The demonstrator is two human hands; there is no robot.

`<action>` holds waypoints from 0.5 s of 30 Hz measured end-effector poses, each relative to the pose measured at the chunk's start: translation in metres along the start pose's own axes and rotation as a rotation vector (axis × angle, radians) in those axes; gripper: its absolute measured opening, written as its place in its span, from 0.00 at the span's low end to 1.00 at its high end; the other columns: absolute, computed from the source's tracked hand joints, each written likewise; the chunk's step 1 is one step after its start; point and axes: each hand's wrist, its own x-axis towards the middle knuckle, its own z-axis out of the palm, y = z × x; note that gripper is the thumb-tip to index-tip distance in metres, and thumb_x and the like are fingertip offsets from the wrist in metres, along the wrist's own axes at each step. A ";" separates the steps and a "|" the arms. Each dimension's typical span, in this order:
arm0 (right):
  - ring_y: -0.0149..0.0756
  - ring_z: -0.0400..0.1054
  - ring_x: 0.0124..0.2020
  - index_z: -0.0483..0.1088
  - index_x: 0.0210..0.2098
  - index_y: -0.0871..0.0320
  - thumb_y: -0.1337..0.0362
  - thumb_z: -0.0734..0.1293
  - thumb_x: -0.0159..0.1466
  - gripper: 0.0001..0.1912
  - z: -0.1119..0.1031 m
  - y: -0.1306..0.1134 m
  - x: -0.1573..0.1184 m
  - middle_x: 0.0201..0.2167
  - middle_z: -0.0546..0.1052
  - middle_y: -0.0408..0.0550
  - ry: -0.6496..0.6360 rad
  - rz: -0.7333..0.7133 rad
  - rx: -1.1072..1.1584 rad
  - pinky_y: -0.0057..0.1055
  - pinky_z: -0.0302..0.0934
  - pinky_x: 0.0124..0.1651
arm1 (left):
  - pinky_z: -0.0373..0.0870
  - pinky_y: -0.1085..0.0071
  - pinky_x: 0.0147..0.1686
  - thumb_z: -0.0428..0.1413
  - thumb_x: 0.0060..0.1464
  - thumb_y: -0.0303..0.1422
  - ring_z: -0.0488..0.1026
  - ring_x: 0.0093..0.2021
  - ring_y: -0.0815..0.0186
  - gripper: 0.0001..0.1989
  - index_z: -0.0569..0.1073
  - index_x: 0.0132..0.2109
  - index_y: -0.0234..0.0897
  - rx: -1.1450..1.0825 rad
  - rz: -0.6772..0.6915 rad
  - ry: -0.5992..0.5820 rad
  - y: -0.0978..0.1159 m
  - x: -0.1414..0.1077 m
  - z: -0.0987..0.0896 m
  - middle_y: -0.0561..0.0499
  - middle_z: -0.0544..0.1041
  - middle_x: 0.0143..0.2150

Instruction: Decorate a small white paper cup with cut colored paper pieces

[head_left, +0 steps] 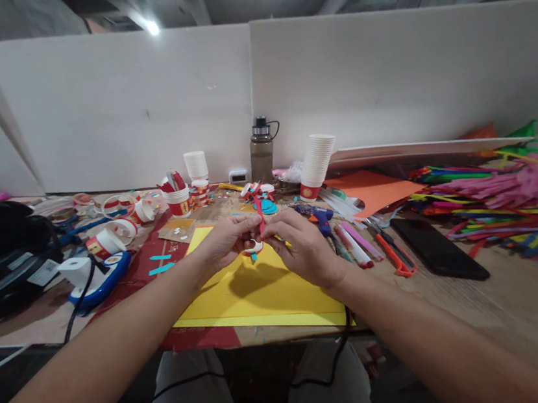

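Observation:
Above the yellow paper sheets [261, 294], my left hand [227, 240] and my right hand [304, 249] meet with bent, closed fingers. A narrow red strip [259, 212] stands upright between their fingertips, pinched by both. Just below the fingers shows a small white piece with red and teal parts [252, 248]; the fingers partly cover it, so I cannot tell how it joins the strip. A bit of yellow shows by my right fingers, too small to name. Teal paper discs [264, 206] lie behind my hands.
On the right are a blue glue gun [321, 220], markers [354, 246], an orange-handled cutter [393, 255], a black phone [439, 249] and colourful pipe cleaners [507, 188]. Paper cups [318, 163] and a bottle [262, 153] stand behind. A blue-white power strip [102, 284] lies left.

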 end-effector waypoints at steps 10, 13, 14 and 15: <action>0.37 0.67 0.41 0.68 0.36 0.56 0.71 0.62 0.66 0.05 0.002 -0.002 0.002 0.37 0.75 0.51 -0.018 -0.025 -0.009 0.35 0.65 0.44 | 0.56 0.80 0.20 0.67 0.43 0.38 0.62 0.20 0.78 0.15 0.72 0.25 0.30 -0.028 0.006 0.067 0.004 -0.001 0.003 0.54 0.69 0.20; 0.37 0.67 0.40 0.68 0.35 0.57 0.70 0.62 0.66 0.05 0.002 -0.002 0.002 0.36 0.75 0.51 -0.023 -0.025 -0.014 0.34 0.65 0.43 | 0.56 0.81 0.20 0.68 0.43 0.36 0.62 0.19 0.78 0.14 0.73 0.25 0.31 -0.037 0.017 0.088 0.005 -0.001 0.004 0.55 0.69 0.20; 0.37 0.67 0.40 0.68 0.35 0.57 0.70 0.62 0.66 0.05 0.002 -0.002 0.002 0.35 0.75 0.51 -0.026 -0.022 -0.014 0.34 0.65 0.43 | 0.56 0.81 0.20 0.68 0.43 0.36 0.62 0.19 0.78 0.14 0.73 0.26 0.31 -0.039 0.017 0.089 0.005 -0.001 0.004 0.55 0.69 0.20; 0.37 0.67 0.40 0.68 0.36 0.57 0.70 0.62 0.66 0.05 0.003 -0.001 0.001 0.35 0.74 0.51 -0.029 -0.020 -0.014 0.34 0.65 0.43 | 0.56 0.81 0.20 0.68 0.43 0.35 0.63 0.20 0.78 0.13 0.73 0.26 0.31 -0.040 0.012 0.090 0.006 -0.001 0.004 0.55 0.70 0.20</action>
